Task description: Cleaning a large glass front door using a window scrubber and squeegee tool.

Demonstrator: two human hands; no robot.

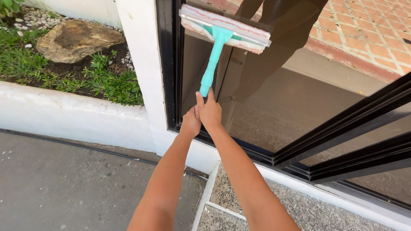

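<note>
Both hands grip the lower end of a teal window squeegee (222, 40), the right hand (209, 112) wrapped above the left hand (190, 123), its padded head pressed to the glass door pane (274, 107) well above them. The wipe appears mid-stroke; a steady pull along the pane seems next. The black door frame (168, 64) stands just left of the head, with open glass to the right.

Lower end of the squeegee handle (212, 64) hidden inside the right hand (209, 112) and left hand (190, 122); the palms and most fingers of both are out of sight. Both forearms cut off by the bottom edge. Glass pane (299, 98) runs off the top and right edges, the reflected figure (274, 38) cropped at the top; the large rock (77, 39) partly sunk in grass.
</note>
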